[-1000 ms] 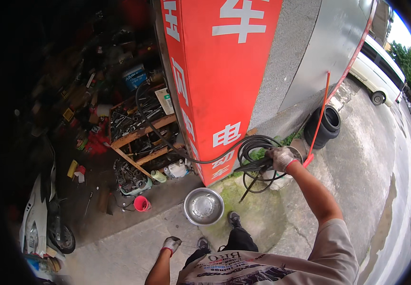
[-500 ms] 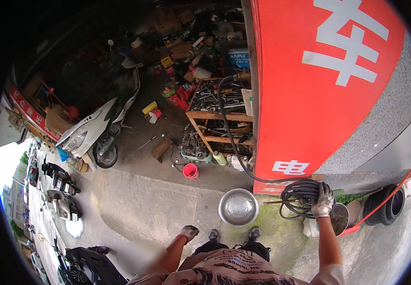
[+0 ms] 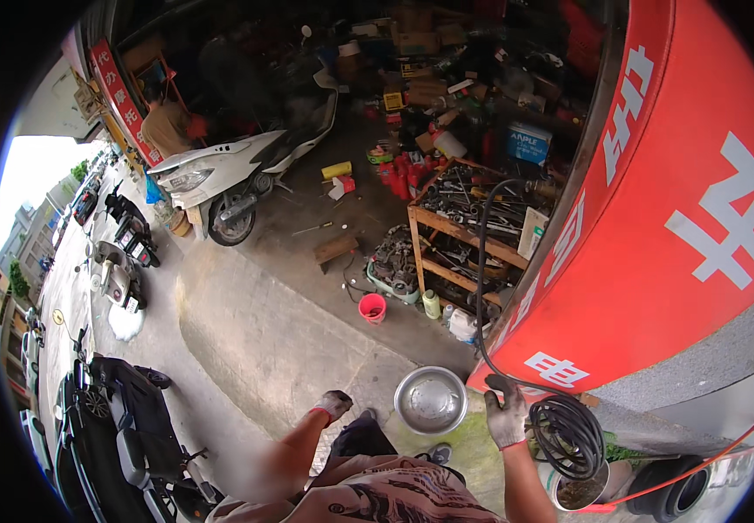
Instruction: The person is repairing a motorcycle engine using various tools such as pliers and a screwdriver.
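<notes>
My right hand [image 3: 506,415], in a pale work glove with dark smudges, is raised with thumb and fingers apart, holding nothing. Just right of it a thick bundle of coiled black hose [image 3: 567,436] hangs against the red sign wall. From the coil the hose runs up along the wall edge toward the tool shelf. A shiny metal basin [image 3: 430,401] sits on the ground left of this hand. My left hand [image 3: 335,405], also gloved and dirty, hangs in front of my body with its fingers loosely curled together. Nothing shows in it.
A red bucket [image 3: 372,308] stands near the shop entrance, beside a wooden tool shelf [image 3: 459,228]. Right of me are a bucket of dark matter [image 3: 581,495] and black tires [image 3: 669,492]. A white scooter [image 3: 220,179] and a seated person [image 3: 166,131] are far left; a black scooter [image 3: 146,427] is nearer.
My right hand has come off the hose coil and moved left of it, its fingers spreading. The view has swung, and my feet have shifted, one stepping forward of the other.
</notes>
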The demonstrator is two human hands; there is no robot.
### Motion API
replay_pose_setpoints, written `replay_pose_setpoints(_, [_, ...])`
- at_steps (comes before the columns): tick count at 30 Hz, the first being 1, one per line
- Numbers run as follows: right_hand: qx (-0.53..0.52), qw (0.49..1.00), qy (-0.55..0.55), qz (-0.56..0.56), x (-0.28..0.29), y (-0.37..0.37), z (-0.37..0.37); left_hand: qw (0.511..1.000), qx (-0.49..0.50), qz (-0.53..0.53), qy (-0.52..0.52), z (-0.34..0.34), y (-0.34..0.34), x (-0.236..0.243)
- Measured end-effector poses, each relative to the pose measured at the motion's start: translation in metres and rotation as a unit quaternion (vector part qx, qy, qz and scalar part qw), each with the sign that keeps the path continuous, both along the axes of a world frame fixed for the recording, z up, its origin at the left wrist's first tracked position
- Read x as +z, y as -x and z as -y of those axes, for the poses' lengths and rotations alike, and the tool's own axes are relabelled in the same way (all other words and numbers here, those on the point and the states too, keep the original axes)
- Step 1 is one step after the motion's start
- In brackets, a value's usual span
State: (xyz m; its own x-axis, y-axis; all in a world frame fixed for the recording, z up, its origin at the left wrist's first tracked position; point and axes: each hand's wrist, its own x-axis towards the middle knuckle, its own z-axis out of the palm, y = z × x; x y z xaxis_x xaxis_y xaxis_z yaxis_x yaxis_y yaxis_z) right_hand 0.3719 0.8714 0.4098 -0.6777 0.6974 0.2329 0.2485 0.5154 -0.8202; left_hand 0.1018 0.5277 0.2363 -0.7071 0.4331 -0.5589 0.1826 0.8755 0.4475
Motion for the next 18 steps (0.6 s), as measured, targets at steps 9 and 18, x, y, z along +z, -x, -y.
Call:
replay_pose_setpoints(9, [-0.089, 0.936, -0.270, -0.208, 0.202, 0.224, -0.093, 0.998, 0.036, 0.011, 0.043, 0.079, 0.078, -0.040])
replay_pose_setpoints(18, [-0.300, 0.825, -0.467, 0.103, 0.183, 0.319, -0.207, 0.971, 0.006, 0.161, 0.175, 0.159, 0.222, -0.148])
